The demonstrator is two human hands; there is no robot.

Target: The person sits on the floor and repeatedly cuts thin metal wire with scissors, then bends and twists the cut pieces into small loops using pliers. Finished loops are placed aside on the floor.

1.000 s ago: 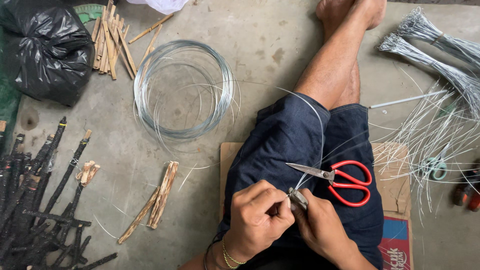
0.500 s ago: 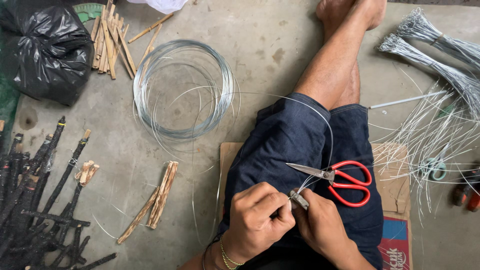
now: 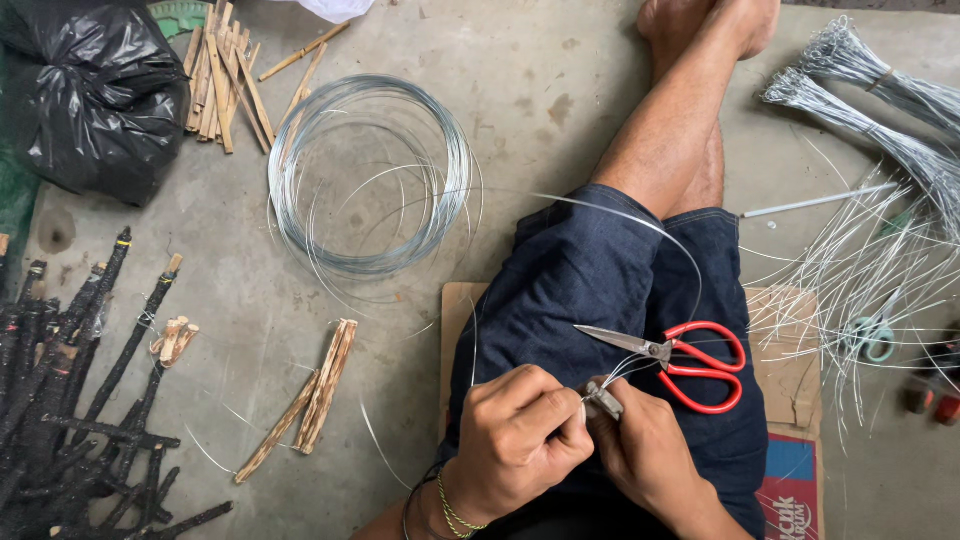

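Hands meet low in the view, over the lap of a person seated on a concrete floor [image 3: 560,90]. The left hand [image 3: 520,435] is curled into a loose fist, its fingertips pressed together on a thin silver wire [image 3: 660,235]. The right hand [image 3: 650,450] sits just beside it, touching it, and pinches a small grey metal tool [image 3: 603,398] at the point where the wire ends; whether that tool is clamped on the wire cannot be told.

From this shared grip the wire runs up and to the right, arcs high over the dark blue shorts [image 3: 590,290], then sweeps left in a long shallow curve toward the wire coil [image 3: 370,175] lying flat on the floor well above and left of the hands. So its long axis leads away from the grip, up and over the thigh. Both hands are at the wire's near end; the left is slightly closer to the coil.

Red-handled scissors [image 3: 680,360] rest on the right thigh, just above the right hand, blades pointing left. Cardboard [image 3: 780,360] lies under the legs. Cut wire lengths [image 3: 870,260] spread at the right; split wood sticks [image 3: 320,390] and blackened sticks [image 3: 80,400] lie at the left, a black plastic bag [image 3: 100,100] beyond.
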